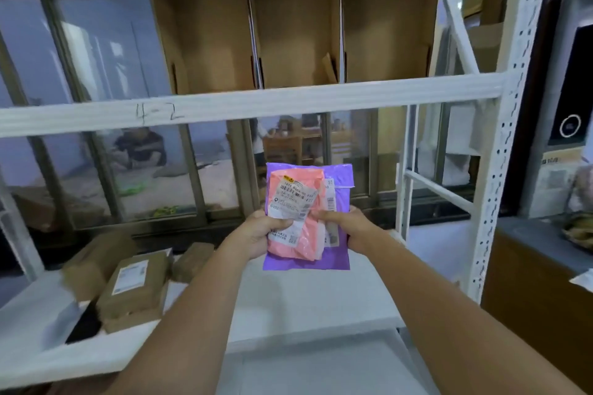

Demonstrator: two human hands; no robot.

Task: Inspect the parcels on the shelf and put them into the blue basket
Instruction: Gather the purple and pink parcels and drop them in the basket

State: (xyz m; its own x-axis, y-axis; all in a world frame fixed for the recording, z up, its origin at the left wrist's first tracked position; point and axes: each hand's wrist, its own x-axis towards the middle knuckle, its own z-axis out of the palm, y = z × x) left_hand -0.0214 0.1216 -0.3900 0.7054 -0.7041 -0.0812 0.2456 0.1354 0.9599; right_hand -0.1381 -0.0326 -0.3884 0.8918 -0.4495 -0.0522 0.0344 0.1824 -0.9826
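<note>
I hold two soft parcels upright in front of me, above the white shelf [308, 298]. A pink parcel [296, 202] with a white shipping label lies on top of a larger purple parcel [340, 176]. My left hand [260, 234] grips the stack's left edge, thumb across the label. On the right edge, my right hand [345, 224] pinches the stack, its thumb pointing left over the pink parcel. The blue basket is not in view.
Several brown cardboard parcels [134, 289] lie on the left of the shelf. A white shelf beam [244, 104] crosses above, with open cardboard boxes [295, 16] on it. A perforated white upright [500, 144] stands at the right, beside a brown counter [539, 292].
</note>
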